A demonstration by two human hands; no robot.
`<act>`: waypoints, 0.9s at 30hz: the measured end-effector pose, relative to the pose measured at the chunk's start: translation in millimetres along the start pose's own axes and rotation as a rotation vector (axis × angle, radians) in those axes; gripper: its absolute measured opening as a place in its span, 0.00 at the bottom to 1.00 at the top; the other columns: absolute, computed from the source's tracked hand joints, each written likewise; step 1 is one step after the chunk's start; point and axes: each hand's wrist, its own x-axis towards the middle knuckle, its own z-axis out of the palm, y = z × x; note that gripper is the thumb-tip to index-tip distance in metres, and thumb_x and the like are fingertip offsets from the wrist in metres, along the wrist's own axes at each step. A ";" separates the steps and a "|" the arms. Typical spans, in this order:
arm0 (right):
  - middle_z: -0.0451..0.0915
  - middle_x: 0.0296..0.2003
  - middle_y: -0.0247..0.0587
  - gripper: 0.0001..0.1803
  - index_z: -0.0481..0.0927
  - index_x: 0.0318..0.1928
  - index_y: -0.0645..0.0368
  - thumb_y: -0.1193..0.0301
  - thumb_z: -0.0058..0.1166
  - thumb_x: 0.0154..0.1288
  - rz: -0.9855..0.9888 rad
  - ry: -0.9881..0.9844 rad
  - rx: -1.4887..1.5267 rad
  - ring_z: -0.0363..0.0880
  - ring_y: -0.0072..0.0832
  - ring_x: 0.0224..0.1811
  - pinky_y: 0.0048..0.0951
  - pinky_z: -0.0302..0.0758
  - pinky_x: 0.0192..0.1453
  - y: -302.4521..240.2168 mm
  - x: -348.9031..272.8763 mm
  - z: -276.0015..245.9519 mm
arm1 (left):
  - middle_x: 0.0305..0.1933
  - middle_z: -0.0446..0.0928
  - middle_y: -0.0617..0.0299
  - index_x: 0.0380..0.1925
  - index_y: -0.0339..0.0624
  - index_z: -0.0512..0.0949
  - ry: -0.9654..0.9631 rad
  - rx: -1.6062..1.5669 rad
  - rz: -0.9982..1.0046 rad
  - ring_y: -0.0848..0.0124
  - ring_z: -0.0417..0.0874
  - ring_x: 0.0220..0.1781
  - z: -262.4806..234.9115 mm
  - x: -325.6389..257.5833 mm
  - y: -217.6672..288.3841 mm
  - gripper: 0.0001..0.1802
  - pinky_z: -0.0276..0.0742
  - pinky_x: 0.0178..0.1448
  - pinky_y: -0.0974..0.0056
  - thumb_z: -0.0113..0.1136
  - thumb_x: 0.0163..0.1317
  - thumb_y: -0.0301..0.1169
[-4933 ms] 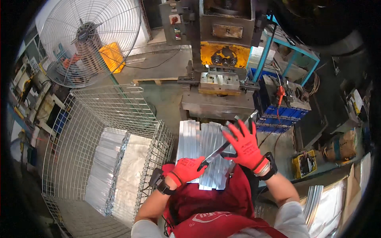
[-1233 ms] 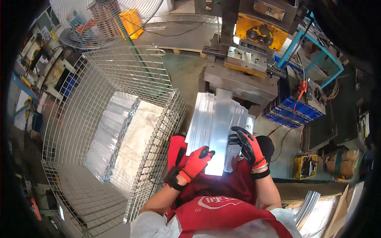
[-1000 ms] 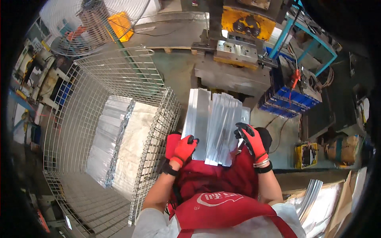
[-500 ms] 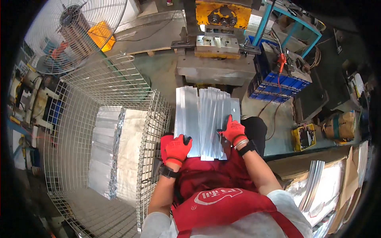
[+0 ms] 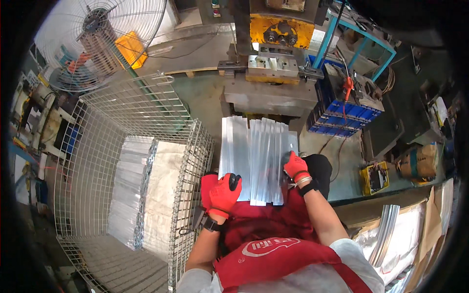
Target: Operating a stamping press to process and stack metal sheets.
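My right hand (image 5: 296, 167) just slid to the metal strips' (image 5: 266, 161) edge, bracketing them opposite my curled left hand (image 5: 225, 192), whether either grips, I can't tell.

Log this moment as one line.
metal strips: side-by-side piles | left hand: at their lower left edge | right hand: at their right edge | wire basket: on the left

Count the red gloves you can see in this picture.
2: one on the left hand, by the near left part of the metal strips; one on the right hand, at their right side. Others could be hidden from view.
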 end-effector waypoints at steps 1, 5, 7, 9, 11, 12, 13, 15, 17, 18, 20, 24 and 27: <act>0.74 0.44 0.55 0.39 0.60 0.54 0.65 0.52 0.56 0.48 -0.015 0.039 0.033 0.73 0.44 0.48 0.39 0.70 0.49 1.6 -1.4 -1.0 | 0.22 0.75 0.58 0.24 0.46 0.74 0.014 -0.024 0.020 0.59 0.76 0.27 -1.8 3.5 3.7 0.10 0.69 0.30 0.59 0.59 0.50 0.39; 0.74 0.43 0.54 0.45 0.60 0.54 0.66 0.45 0.56 0.44 -0.038 0.081 0.037 0.73 0.43 0.48 0.38 0.70 0.50 -4.2 -14.2 -2.3 | 0.29 0.77 0.57 0.32 0.46 0.75 -0.040 -0.151 0.031 0.58 0.78 0.31 7.2 -6.8 4.2 0.11 0.73 0.32 0.59 0.59 0.51 0.38; 0.73 0.47 0.53 0.52 0.55 0.59 0.67 0.42 0.57 0.41 0.006 -0.012 -0.173 0.71 0.42 0.50 0.36 0.68 0.52 -10.9 -17.5 -1.8 | 0.32 0.77 0.55 0.35 0.44 0.75 -0.126 -0.189 0.015 0.57 0.79 0.35 12.7 -8.5 5.7 0.13 0.74 0.36 0.60 0.59 0.52 0.38; 0.72 0.48 0.53 0.52 0.55 0.58 0.67 0.45 0.61 0.39 0.000 -0.047 -0.136 0.70 0.41 0.52 0.35 0.68 0.54 -15.6 -14.9 -7.9 | 0.33 0.77 0.54 0.35 0.44 0.75 -0.167 -0.234 0.023 0.57 0.79 0.35 15.1 -8.4 10.7 0.13 0.74 0.37 0.60 0.58 0.52 0.38; 0.72 0.48 0.53 0.51 0.56 0.58 0.67 0.48 0.62 0.39 -0.042 -0.072 -0.028 0.70 0.41 0.52 0.35 0.67 0.54 -6.5 -4.6 -7.3 | 0.33 0.77 0.53 0.35 0.44 0.75 -0.167 -0.247 0.043 0.56 0.78 0.35 16.8 -9.5 13.3 0.13 0.74 0.37 0.59 0.57 0.53 0.38; 0.72 0.48 0.53 0.50 0.57 0.57 0.67 0.49 0.62 0.39 -0.038 -0.059 -0.031 0.70 0.41 0.52 0.35 0.67 0.54 -2.8 -3.8 -3.0 | 0.33 0.77 0.54 0.34 0.45 0.74 -0.164 -0.251 0.056 0.55 0.78 0.35 16.6 -10.2 15.2 0.13 0.73 0.37 0.58 0.57 0.53 0.39; 0.72 0.48 0.52 0.48 0.58 0.57 0.66 0.49 0.62 0.40 -0.040 -0.049 -0.037 0.70 0.41 0.52 0.35 0.67 0.54 -2.8 -4.9 -0.7 | 0.33 0.76 0.54 0.34 0.46 0.74 -0.157 -0.255 0.063 0.55 0.77 0.34 16.3 -10.6 15.7 0.13 0.73 0.36 0.57 0.56 0.53 0.40; 0.73 0.47 0.52 0.45 0.60 0.56 0.64 0.51 0.61 0.40 -0.028 -0.029 -0.030 0.70 0.41 0.52 0.35 0.68 0.53 -3.9 -3.1 1.7 | 0.33 0.76 0.54 0.34 0.46 0.74 -0.169 -0.250 0.051 0.55 0.77 0.34 14.3 -10.5 14.7 0.13 0.73 0.36 0.57 0.56 0.53 0.40; 0.73 0.46 0.51 0.42 0.63 0.55 0.61 0.51 0.60 0.42 0.005 -0.015 -0.005 0.71 0.42 0.51 0.35 0.68 0.53 -3.0 -2.0 4.0 | 0.34 0.76 0.54 0.35 0.46 0.74 -0.172 -0.257 0.053 0.55 0.78 0.35 12.4 -12.3 15.0 0.13 0.73 0.37 0.58 0.56 0.53 0.40; 0.74 0.46 0.51 0.41 0.63 0.55 0.60 0.52 0.60 0.43 -0.028 0.061 0.031 0.71 0.42 0.51 0.36 0.68 0.53 1.0 1.2 7.6 | 0.34 0.76 0.54 0.35 0.46 0.74 -0.166 -0.265 0.063 0.55 0.78 0.35 11.3 -12.5 15.9 0.13 0.73 0.37 0.58 0.56 0.53 0.40; 0.74 0.45 0.51 0.38 0.64 0.54 0.60 0.53 0.58 0.45 -0.071 0.182 0.109 0.72 0.42 0.49 0.36 0.68 0.52 9.0 1.4 10.9 | 0.34 0.76 0.54 0.36 0.45 0.74 -0.196 -0.303 0.069 0.55 0.78 0.35 10.8 -13.1 18.9 0.13 0.73 0.37 0.58 0.56 0.53 0.39; 0.76 0.42 0.51 0.30 0.70 0.50 0.60 0.54 0.54 0.51 -0.183 0.353 0.277 0.74 0.41 0.46 0.36 0.70 0.49 -12.7 -1.5 -27.0 | 0.34 0.77 0.54 0.36 0.44 0.75 -0.286 -0.349 0.074 0.56 0.78 0.36 8.3 -10.9 33.9 0.12 0.73 0.39 0.59 0.57 0.53 0.36; 0.78 0.36 0.47 0.23 0.75 0.41 0.60 0.56 0.55 0.51 -0.300 0.138 0.637 0.77 0.38 0.40 0.34 0.71 0.43 -9.7 15.8 -66.1 | 0.34 0.77 0.55 0.37 0.44 0.75 -0.329 -0.361 0.174 0.55 0.78 0.36 19.8 -10.6 42.8 0.14 0.74 0.39 0.59 0.58 0.52 0.38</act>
